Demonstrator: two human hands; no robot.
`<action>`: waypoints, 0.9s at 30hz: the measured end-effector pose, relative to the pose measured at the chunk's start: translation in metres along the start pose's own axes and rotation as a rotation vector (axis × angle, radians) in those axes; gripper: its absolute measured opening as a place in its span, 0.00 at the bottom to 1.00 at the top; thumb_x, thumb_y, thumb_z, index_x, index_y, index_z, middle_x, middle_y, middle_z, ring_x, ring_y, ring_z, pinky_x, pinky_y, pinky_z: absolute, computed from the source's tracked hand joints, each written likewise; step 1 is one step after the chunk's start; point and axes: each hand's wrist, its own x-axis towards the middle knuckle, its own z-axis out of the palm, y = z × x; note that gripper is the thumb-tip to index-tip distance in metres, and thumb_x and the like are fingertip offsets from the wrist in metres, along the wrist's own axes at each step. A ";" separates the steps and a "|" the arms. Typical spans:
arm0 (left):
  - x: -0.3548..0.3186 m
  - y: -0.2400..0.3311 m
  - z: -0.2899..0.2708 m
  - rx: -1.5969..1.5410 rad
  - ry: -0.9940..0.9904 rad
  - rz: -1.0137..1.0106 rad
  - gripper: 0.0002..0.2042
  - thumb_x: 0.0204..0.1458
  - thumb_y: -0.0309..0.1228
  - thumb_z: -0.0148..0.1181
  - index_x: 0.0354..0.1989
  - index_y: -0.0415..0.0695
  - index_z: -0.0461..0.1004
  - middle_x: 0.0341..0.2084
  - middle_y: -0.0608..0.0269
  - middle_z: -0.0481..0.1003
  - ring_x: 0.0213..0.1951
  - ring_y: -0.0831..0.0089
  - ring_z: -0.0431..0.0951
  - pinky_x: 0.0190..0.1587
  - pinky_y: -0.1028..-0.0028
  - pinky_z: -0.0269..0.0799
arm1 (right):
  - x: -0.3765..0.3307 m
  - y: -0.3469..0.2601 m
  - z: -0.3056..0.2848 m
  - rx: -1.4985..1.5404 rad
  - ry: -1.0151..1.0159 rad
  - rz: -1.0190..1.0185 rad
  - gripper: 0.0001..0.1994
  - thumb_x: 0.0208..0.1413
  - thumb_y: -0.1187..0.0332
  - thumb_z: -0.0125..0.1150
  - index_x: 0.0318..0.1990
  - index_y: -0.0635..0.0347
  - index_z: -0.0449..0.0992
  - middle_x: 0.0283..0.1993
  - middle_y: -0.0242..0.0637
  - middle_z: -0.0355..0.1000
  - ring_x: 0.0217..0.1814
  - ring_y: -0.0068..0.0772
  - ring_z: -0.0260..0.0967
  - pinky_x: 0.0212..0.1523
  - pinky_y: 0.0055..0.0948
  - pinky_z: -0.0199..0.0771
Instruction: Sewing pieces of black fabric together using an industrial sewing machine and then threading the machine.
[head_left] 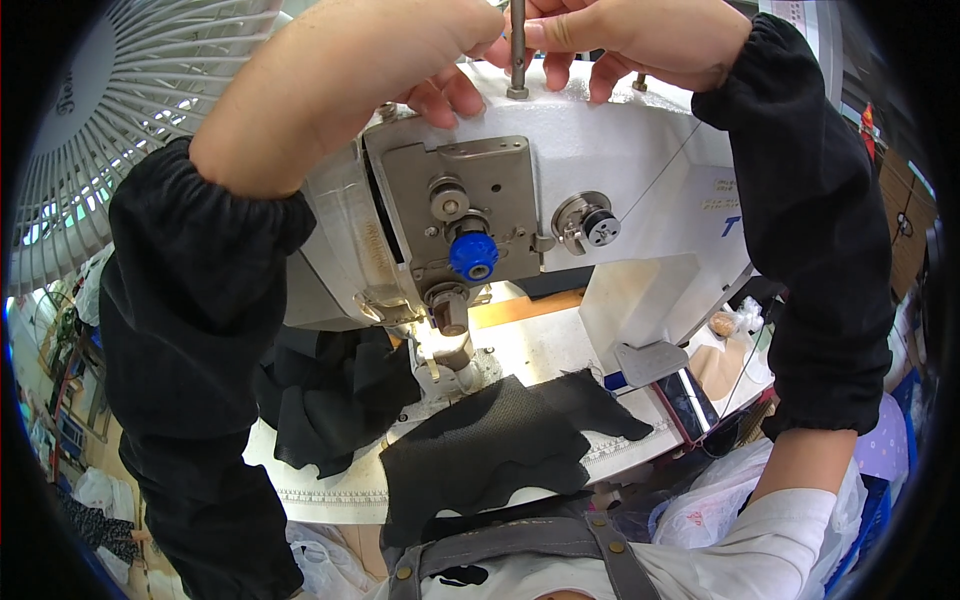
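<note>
While black cloth (500, 440) lies at the table's front edge, both hands work atop the sewing machine (600, 150): right hand (640, 35) pinching the upright pin (517, 50), left hand (440, 70) curled beside it, grasp unclear, seemingly mid-threading.

One sewing machine (600, 180), one fan (90, 130) — two black fabric pieces (490, 450), two hands (640, 35).

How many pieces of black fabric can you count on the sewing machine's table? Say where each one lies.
2. One flat mesh piece lies at the front edge of the table, below the needle. One bunched piece sits to its left, beside the machine. More may be hidden under the arms.
</note>
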 end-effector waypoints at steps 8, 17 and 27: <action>0.011 -0.022 0.001 0.144 0.011 0.356 0.18 0.56 0.40 0.53 0.39 0.36 0.77 0.29 0.63 0.75 0.26 0.78 0.76 0.26 0.80 0.71 | 0.022 0.024 0.000 0.308 -0.031 -0.010 0.12 0.67 0.63 0.54 0.47 0.64 0.77 0.44 0.33 0.75 0.44 0.23 0.72 0.39 0.24 0.78; 0.016 -0.026 -0.001 0.181 0.017 0.374 0.20 0.53 0.44 0.58 0.37 0.35 0.79 0.32 0.59 0.77 0.25 0.79 0.77 0.24 0.80 0.73 | 0.028 0.028 0.001 0.383 -0.077 -0.059 0.11 0.66 0.65 0.55 0.46 0.65 0.76 0.44 0.35 0.74 0.44 0.24 0.72 0.39 0.27 0.77; 0.015 -0.021 -0.005 0.643 -0.041 0.621 0.18 0.50 0.39 0.65 0.34 0.31 0.79 0.21 0.51 0.77 0.22 0.64 0.78 0.29 0.68 0.75 | 0.018 0.030 -0.003 0.172 -0.011 -0.184 0.10 0.65 0.61 0.54 0.42 0.57 0.72 0.36 0.31 0.74 0.39 0.19 0.75 0.29 0.20 0.77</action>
